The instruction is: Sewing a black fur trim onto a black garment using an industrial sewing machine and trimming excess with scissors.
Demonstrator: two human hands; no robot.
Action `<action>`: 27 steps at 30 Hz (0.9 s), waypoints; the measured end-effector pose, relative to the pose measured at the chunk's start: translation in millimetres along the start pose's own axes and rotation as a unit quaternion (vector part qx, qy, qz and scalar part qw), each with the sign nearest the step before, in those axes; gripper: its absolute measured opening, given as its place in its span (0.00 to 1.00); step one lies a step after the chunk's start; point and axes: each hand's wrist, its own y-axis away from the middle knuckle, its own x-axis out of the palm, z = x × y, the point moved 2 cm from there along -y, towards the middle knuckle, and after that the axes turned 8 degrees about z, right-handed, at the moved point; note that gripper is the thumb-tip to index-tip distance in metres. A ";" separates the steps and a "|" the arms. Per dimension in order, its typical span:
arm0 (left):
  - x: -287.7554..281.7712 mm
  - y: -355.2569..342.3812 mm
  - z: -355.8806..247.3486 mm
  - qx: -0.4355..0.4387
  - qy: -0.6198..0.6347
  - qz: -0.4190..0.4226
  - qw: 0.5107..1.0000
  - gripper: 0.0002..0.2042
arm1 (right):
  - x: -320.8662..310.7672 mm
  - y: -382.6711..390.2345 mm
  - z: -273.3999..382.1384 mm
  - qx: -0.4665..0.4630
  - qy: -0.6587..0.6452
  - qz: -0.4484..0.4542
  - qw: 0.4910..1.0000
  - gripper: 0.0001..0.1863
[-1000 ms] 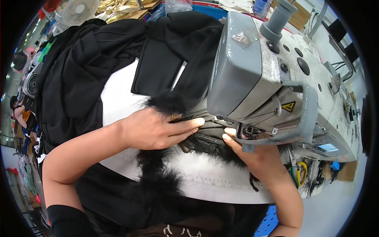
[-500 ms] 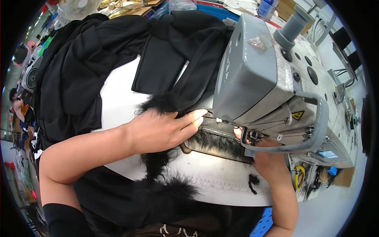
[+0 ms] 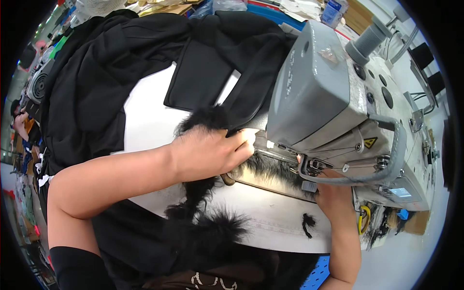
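A grey-white sewing machine (image 3: 311,92) stands at the right, its head over the lit work plate. My left hand (image 3: 212,150) is just left of the needle area. Its fingers are curled and pressed on a black fur trim (image 3: 205,118), which shows above and below the hand. The trim lies against the black garment (image 3: 251,92) spread behind it. More dark fur (image 3: 270,169) runs along the plate under the machine head. My right hand (image 3: 334,195) reaches in beside the needle area from the right; the machine's guard and thread parts hide its fingers.
Black cloth (image 3: 96,82) is heaped along the left and back of the white table (image 3: 150,104). A black thread tuft (image 3: 308,224) lies near the front edge. Yellow-handled scissors (image 3: 364,220) are by the machine's base. A blue-labelled bottle (image 3: 333,12) stands at the back.
My left hand's fingers have gone from stretched forward to more curled over the fur trim. My right fingertip, seen earlier beside the needle area, is now hidden. The view has shifted slightly.
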 end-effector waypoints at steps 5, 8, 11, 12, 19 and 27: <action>1.6 -2.8 0.6 -0.025 0.074 0.018 0.997 0.11 | -10.9 -0.7 4.9 -0.025 -0.040 0.006 0.999 0.13; 1.3 -2.8 1.9 -0.011 0.052 -0.011 0.999 0.10 | -12.6 -0.9 5.1 -0.019 0.004 -0.009 1.000 0.12; 1.2 -2.5 3.2 -0.015 0.085 0.004 0.996 0.10 | -9.9 -3.1 4.1 0.022 0.000 0.045 0.999 0.12; 1.2 -2.3 1.7 -0.017 0.085 0.005 0.996 0.10 | -9.1 -4.0 4.6 0.043 -0.012 0.052 0.998 0.13; 7.7 -2.9 1.9 -0.021 0.067 0.001 0.998 0.10 | 17.3 13.5 -11.8 0.072 0.046 0.027 0.996 0.16; -3.3 -1.4 9.9 0.047 0.018 -0.039 0.998 0.15 | 24.9 15.8 -13.2 0.051 0.012 -0.025 0.998 0.15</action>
